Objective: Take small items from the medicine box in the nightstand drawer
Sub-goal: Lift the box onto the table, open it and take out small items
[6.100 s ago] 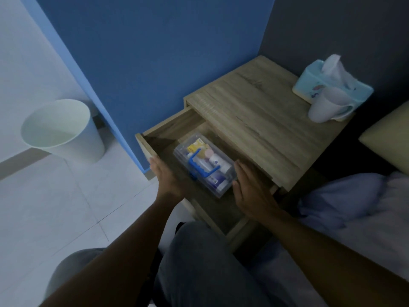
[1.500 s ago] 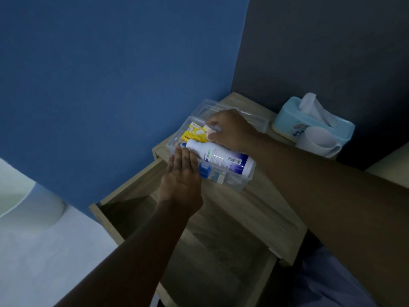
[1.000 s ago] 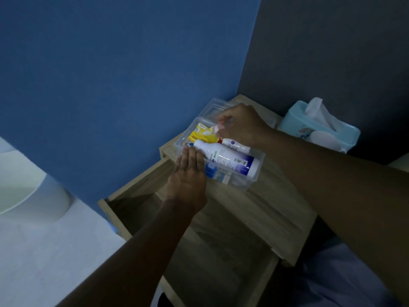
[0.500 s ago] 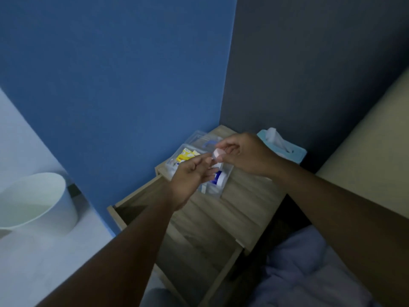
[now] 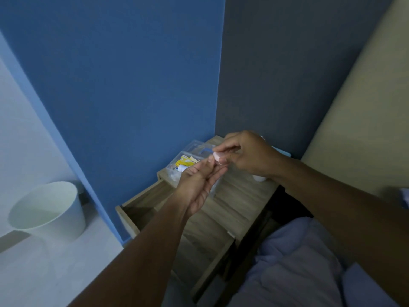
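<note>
Head view, centre of the frame: one small pale pink-white item (image 5: 216, 156) is pinched at the fingertips of the right hand (image 5: 247, 155), its long axis too small to tell. The left hand (image 5: 199, 187), fingers loosely together, touches it from below. Behind sits one clear medicine box (image 5: 188, 161) on one nightstand (image 5: 239, 196); one drawer (image 5: 141, 207) hangs open; one white bin (image 5: 47, 210) stands lower left.

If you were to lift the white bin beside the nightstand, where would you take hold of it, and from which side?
I would grip the white bin by its open top rim, coming straight down from above. It stands upright on the floor, its mouth open, and no handle shows. The walls narrow toward the base, so a side grip would probably slip. Both hands are busy above the nightstand.
</note>
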A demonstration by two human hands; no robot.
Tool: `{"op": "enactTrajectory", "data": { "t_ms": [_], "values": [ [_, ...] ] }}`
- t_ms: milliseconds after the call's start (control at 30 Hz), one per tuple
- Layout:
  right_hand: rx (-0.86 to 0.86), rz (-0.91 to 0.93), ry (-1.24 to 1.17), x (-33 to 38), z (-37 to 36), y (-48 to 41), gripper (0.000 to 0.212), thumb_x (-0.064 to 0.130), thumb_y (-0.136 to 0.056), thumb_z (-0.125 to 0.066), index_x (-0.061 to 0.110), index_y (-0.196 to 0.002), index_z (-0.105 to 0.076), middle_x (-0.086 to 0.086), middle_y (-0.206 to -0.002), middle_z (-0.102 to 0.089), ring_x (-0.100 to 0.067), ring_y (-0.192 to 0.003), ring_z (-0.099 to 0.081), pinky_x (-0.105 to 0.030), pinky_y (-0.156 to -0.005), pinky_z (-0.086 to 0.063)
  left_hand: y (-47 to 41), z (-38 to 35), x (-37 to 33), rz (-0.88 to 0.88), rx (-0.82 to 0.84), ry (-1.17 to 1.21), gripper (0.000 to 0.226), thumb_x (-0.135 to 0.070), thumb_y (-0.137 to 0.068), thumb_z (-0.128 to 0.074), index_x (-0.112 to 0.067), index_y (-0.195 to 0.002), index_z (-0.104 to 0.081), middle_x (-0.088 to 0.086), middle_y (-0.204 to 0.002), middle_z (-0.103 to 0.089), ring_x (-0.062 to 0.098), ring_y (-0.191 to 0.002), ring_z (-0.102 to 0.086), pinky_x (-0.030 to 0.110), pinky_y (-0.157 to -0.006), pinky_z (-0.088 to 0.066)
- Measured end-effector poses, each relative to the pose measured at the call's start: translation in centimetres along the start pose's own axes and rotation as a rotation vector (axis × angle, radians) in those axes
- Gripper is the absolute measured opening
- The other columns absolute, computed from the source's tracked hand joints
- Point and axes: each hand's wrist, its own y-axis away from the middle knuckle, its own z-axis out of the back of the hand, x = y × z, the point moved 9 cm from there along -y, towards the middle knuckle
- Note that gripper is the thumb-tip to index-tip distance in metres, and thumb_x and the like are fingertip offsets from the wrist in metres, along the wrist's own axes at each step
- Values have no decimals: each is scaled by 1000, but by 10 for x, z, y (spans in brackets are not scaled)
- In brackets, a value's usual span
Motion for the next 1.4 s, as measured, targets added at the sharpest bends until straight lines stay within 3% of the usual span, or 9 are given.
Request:
{"op": "enactTrajectory", "data": {
  "t_ms": [267,400,500,667,800,867,1000,1200,1400],
  "values": [
    [111,-139,-421,-7,5,1,54,11,-75,-85,16,-126,-66,-1,-127,-69,-8,-116,-66,-26,-102,-51,6,-11,-10,17,23,38,33,-20,-99,-52,-5,-88,-79,14,-99,-77,18,-95,-75,23,-80,-59],
    [-97,-175,-162,-8,17,4,54,55,-63,-85,25,-108,-76,8,-100,-75,0,-91,-71,-21,-85,-57,5,-22,-16,26,63,-8,36,-18,-102,-46,5,-125,-60,20,-124,-67,22,-114,-68,26,-94,-56],
    [-152,-72,-127,0,13,5,29,40,-77,-82,21,-99,-79,2,-92,-71,-6,-80,-70,-21,-75,-55,4,-25,-16,31,89,-42,41,-21,-103,-45,8,-130,-55,20,-132,-63,23,-123,-62,25,-100,-52],
    [87,-123,-237,-8,1,4,58,39,-77,-80,22,-130,-64,11,-130,-66,0,-126,-56,-27,-112,-39,2,-15,-14,31,26,-19,39,-21,-101,-49,10,-122,-59,22,-124,-65,21,-109,-68,27,-96,-55],
    [-36,-220,-53,-20,7,-2,72,70,-61,-74,25,-116,-72,18,-97,-73,19,-90,-63,-2,-81,-45,-3,-10,-7,30,15,-17,38,-22,-98,-52,10,-115,-61,21,-118,-69,24,-110,-70,27,-93,-56],
    [-17,-181,40,-19,6,-4,51,66,-67,-72,26,-99,-79,18,-79,-74,15,-73,-65,-5,-67,-47,-6,-7,-2,32,12,-14,42,-21,-99,-51,12,-124,-57,21,-125,-66,26,-116,-66,28,-95,-55],
    [62,-74,89,-17,-3,-4,28,34,-84,-76,23,-109,-77,22,-85,-65,10,-83,-62,-19,-80,-46,-11,5,12,33,3,24,39,-23,-98,-54,9,-118,-61,17,-113,-73,24,-111,-69,26,-89,-57],
    [49,-28,-100,-23,-11,-1,29,4,-87,-73,11,-115,-73,6,-103,-67,-5,-99,-64,-24,-95,-51,-22,8,20,45,77,94,31,-22,-98,-54,-4,-95,-78,14,-105,-76,20,-107,-71,24,-87,-57],
    [-76,-37,-260,-33,-5,-10,36,-2,-89,-65,19,-118,-68,2,-112,-68,-5,-102,-65,-22,-96,-51,-32,35,37,95,-24,166,24,-14,-97,-55,6,-104,-65,23,-105,-73,26,-101,-73,30,-84,-60]
  ]
}}
